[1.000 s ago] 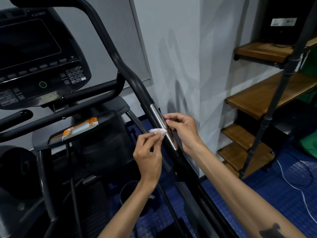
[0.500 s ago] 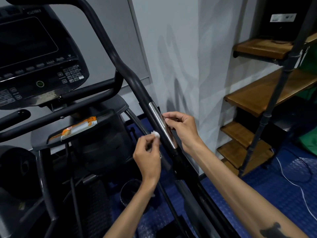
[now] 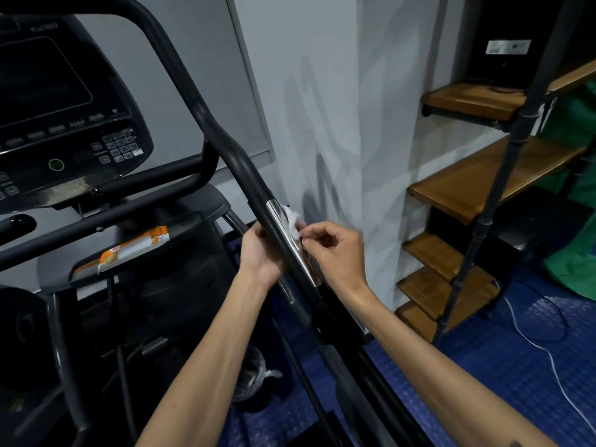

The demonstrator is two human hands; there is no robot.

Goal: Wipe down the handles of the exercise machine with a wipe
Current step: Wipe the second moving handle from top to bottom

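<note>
Chrome gleams on the polished metal grip plate (image 3: 292,243) set into the black tubular handle (image 3: 206,124) of the exercise machine, where a person works with both hands. A crumpled white wipe (image 3: 293,222) lies against the far side of the handle at the plate's upper end, pinched between the thumb and fingertips of the right hand (image 3: 335,250). On the near side of the handle, the left hand (image 3: 263,253) wraps around the bar beside the plate, its fingers hidden behind the tube. Left of the handle, an orange-and-white wipe packet (image 3: 134,250) rests on the machine's grey tray (image 3: 206,208) beneath the dark console (image 3: 64,124). Right of the handle, wooden shelves (image 3: 467,185) stand against the white wall.
</note>
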